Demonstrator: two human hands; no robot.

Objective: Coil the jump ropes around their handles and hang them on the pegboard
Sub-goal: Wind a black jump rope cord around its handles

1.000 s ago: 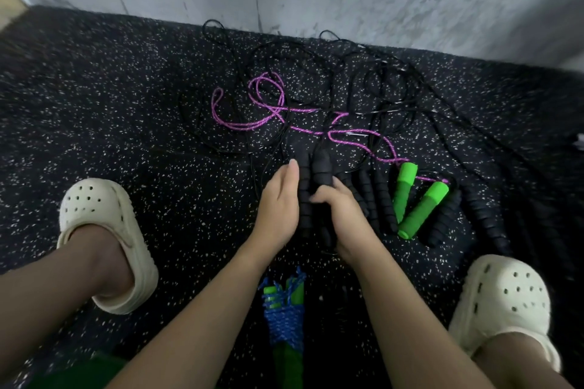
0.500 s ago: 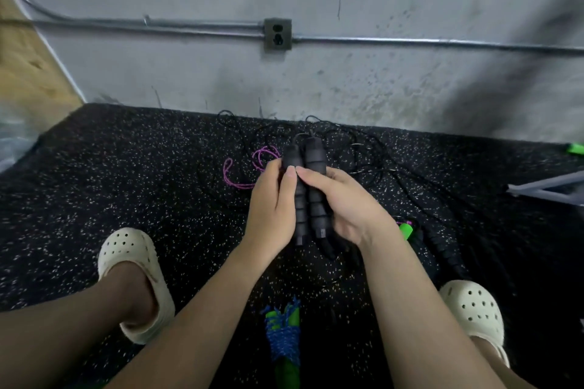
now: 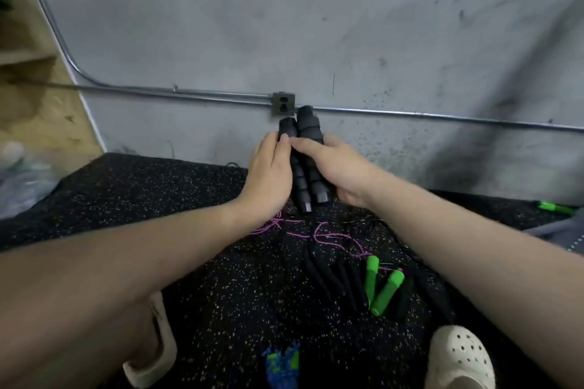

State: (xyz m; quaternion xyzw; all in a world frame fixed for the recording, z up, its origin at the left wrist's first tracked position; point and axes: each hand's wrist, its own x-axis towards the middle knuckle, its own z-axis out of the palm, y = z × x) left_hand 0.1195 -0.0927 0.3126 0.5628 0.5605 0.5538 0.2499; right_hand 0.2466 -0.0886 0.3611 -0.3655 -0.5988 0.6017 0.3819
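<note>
The blue cord-wrapped green handles [image 3: 282, 365] are cut off by the bottom edge; the black ribbed foam handles [image 3: 305, 164] are partly hidden by both hands.

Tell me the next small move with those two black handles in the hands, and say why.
Probably keep the black handles pressed together in one hand and start winding their cord around them. Both the left hand and the right hand hold the pair side by side, lifted off the floor mat, and no cord looks wrapped on them yet. No pegboard is in view.
</note>
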